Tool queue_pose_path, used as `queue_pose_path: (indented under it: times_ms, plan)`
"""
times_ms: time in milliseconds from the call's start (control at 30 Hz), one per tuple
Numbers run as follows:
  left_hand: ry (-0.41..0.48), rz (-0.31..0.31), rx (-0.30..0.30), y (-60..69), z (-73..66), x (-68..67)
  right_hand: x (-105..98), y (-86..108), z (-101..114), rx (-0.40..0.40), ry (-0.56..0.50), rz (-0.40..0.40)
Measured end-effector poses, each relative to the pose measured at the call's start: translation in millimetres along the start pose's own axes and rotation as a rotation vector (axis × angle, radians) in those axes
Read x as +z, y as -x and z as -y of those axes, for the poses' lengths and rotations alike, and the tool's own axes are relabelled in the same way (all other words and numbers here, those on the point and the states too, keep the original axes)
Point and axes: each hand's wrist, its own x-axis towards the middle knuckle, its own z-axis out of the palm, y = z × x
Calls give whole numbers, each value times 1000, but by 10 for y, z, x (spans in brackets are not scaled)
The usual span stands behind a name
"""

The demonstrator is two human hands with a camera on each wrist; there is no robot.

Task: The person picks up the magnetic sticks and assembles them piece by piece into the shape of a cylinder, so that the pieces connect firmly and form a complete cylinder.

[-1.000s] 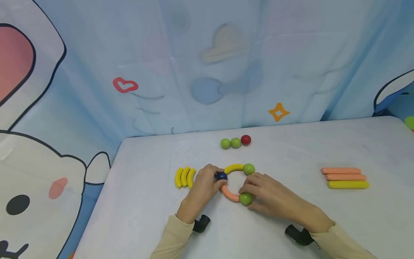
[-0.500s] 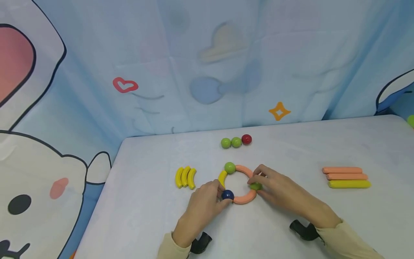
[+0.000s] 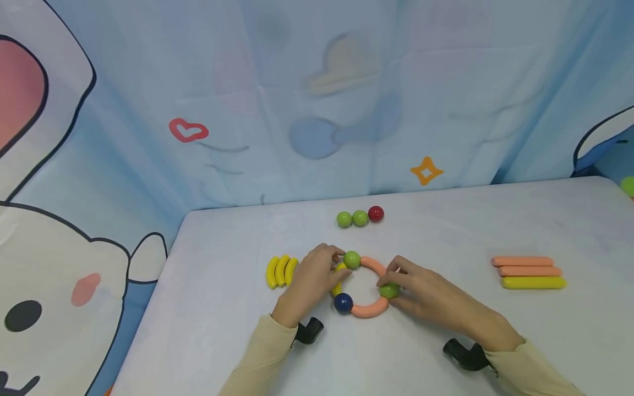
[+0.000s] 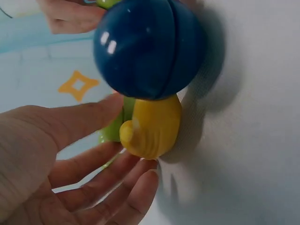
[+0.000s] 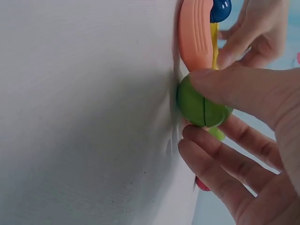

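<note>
A ring of toy balls and curved rods lies on the table. My left hand (image 3: 314,272) is at its upper left, thumb and fingers pinching the far green ball (image 3: 352,260); in the left wrist view a yellow curved rod (image 4: 157,126) and a navy ball (image 4: 147,47) partly hide that ball. My right hand (image 3: 421,286) grips the green ball (image 5: 204,101) on the ring's right side between thumb and fingertips. An orange curved rod (image 3: 370,309) joins this ball to the navy ball, and another orange curved rod (image 3: 373,265) links the two green balls.
Several yellow curved rods (image 3: 281,271) lie side by side left of the ring. Behind it is a row of two green balls (image 3: 360,218) and a red ball (image 3: 376,213). Two orange straight rods (image 3: 522,261) and a yellow straight rod (image 3: 534,282) lie at the right.
The ring has turned counterclockwise, carrying the navy ball from upper left to lower left. My left hand has let go of the navy ball and moved up to the far green ball.
</note>
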Motion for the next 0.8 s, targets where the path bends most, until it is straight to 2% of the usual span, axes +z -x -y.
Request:
queue_pose_path:
  times_ms: [167,367,533,800]
  plan:
    - [-6,25,38,-165,-45,19,-5,12,12,5,0,-2]
    - [-9,43,104,-283,-65,22,12,5,4,-20,15,-41]
    - [-23,48,130,-316,-63,26,18,-8,3,-24,22,-52]
    - [-50,34,100,-270,-72,19,21,-10,18,2,32,-39]
